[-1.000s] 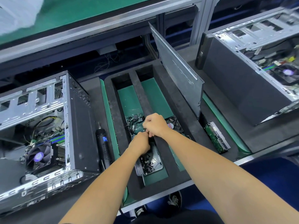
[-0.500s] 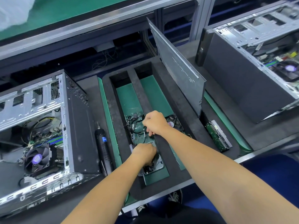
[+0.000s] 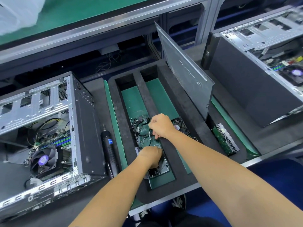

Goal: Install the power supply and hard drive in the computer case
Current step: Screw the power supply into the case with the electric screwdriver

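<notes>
The open computer case [image 3: 49,128] lies on its side at the left, its motherboard and CPU fan showing. A bare hard drive [image 3: 225,139] lies in the right-hand slot of the black foam tray [image 3: 165,89]. My left hand [image 3: 150,155] reaches down into a small metal dish of screws [image 3: 161,169]; its fingertips are hidden. Above it, my right hand [image 3: 161,126] is curled, thumb and fingers pinched on something too small to make out. It rests at the foam divider beside a tangle of black cables [image 3: 139,128]. No power supply is in view.
A black electric screwdriver [image 3: 109,148] lies between the case and the foam tray. A grey side panel [image 3: 185,71] stands upright in the tray. A small fan [image 3: 181,125] sits behind my right hand. A second open case [image 3: 262,63] stands at the right.
My hands touched over the cables a second ago. My left hand has since dropped back toward me into the screw dish, while my right hand has stayed put.
</notes>
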{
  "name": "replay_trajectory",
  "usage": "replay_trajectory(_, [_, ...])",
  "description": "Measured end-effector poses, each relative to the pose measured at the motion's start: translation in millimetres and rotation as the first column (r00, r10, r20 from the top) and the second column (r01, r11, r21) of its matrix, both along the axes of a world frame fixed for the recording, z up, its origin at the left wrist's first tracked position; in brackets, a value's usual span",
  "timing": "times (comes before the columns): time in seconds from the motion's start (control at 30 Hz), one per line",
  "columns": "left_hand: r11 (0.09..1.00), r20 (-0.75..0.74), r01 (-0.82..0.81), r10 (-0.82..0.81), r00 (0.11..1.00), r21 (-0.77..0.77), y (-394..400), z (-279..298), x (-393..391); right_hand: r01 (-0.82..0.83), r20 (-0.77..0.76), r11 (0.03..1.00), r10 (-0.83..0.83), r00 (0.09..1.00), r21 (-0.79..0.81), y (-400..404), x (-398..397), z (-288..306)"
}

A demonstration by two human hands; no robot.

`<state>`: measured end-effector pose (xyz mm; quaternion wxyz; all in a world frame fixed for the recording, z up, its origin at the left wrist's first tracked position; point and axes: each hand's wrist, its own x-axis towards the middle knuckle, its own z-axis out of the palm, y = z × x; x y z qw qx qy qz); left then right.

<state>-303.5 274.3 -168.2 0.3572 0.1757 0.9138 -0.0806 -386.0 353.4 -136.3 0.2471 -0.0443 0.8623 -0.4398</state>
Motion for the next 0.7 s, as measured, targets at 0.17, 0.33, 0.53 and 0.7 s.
replay_trajectory(0.17, [0.998, 0.010, -0.058, 0.057, 0.998, 0.024, 0.2, 4.1, 0.2, 0.008, 0.010, 1.000, -0.008, 1.000, -0.002, 0.6, 1.2, 0.1])
replay_trajectory(0.33, [0.980, -0.004, -0.189, 0.189, 0.982, 0.060, -2.0, 8.6, -2.5, 0.016, 0.013, 1.000, -0.016, 1.000, -0.012, 0.4, 1.0, 1.2])
replay_trajectory(0.53, [0.899, 0.075, -0.383, 0.376, 0.924, 0.212, -4.0, 10.7, -13.6, 0.020, 0.010, 1.000, -0.020, 1.000, -0.012, 1.1, 1.8, 1.8])
replay_trajectory(0.7, [0.819, 0.049, -0.495, 0.504, 0.862, 0.289, -6.8, 10.3, -19.4, 0.022, 0.026, 1.000, -0.021, 0.999, -0.022, 1.0, 1.5, 1.2])
